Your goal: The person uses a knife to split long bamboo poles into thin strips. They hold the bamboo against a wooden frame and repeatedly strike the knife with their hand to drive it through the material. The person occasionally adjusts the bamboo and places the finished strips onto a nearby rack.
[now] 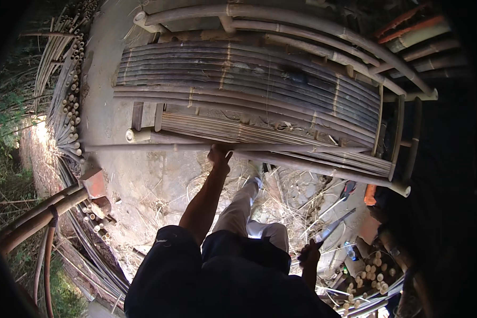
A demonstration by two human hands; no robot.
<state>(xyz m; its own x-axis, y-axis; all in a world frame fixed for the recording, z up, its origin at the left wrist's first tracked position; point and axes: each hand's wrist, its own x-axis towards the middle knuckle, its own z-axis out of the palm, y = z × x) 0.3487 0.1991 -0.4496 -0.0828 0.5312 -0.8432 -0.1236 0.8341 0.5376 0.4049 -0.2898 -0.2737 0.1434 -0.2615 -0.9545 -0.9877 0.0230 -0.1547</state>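
Observation:
My left hand (219, 155) is closed around a long thin bamboo pole (143, 148). The pole lies crosswise, its right part passing over the front of a bamboo bench (238, 69). Low at the right, my right hand (309, 255) grips the dark handle of a long-bladed tool (336, 226). Its blade points up and to the right; saw or large knife, I cannot tell. Several narrow bamboo strips (238, 130) run along the bench's front, below the wide slatted surface. A thicker bamboo rail (312, 165) crosses just in front of them.
Cut bamboo poles (71, 100) are stacked at the left. Another bundle of cut ends (376, 275) lies at the lower right, near a clear bottle (350, 250). A red-and-black-handled tool (347, 190) rests on the straw-littered ground. Bricks (94, 183) stand by crossed poles.

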